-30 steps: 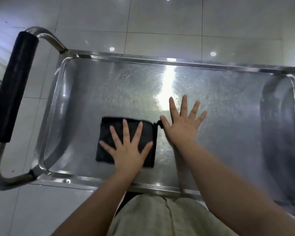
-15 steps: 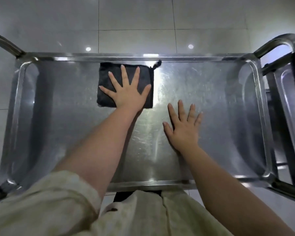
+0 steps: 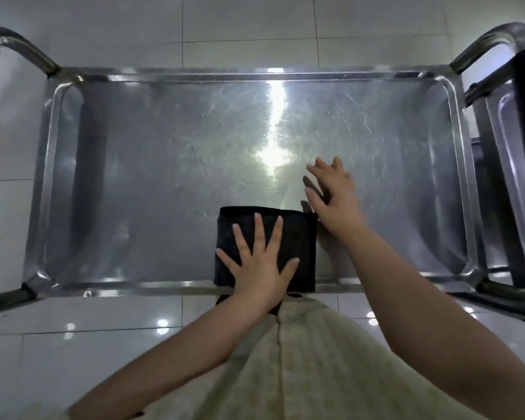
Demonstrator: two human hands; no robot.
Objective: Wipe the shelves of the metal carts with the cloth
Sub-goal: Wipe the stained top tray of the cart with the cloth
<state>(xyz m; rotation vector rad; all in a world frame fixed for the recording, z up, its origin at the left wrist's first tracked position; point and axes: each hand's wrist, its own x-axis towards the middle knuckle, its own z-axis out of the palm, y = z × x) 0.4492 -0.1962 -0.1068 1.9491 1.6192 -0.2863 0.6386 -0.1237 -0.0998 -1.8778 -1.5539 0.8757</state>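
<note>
One folded black cloth (image 3: 302, 234) lies at the near rim of the cart shelf (image 3: 164, 177), under my flat left hand (image 3: 259, 268), fingers spread. My right hand (image 3: 335, 201) is just beside it, loose-fingered and blurred. A second cart (image 3: 506, 183) is cut off at the right edge.

The left hand (image 3: 259, 268) lies palm down, fingers straight and spread, pointing away from the body and pressing flat on the cloth (image 3: 297, 234) beneath it. Its bare forearm runs back and to the left. The right hand (image 3: 335, 198) sits just ahead and to the right of the left one, fingers loosely extended, angled leftward and slightly blurred. Whether its palm touches down is unclear. Its forearm stretches back to the right.
</note>
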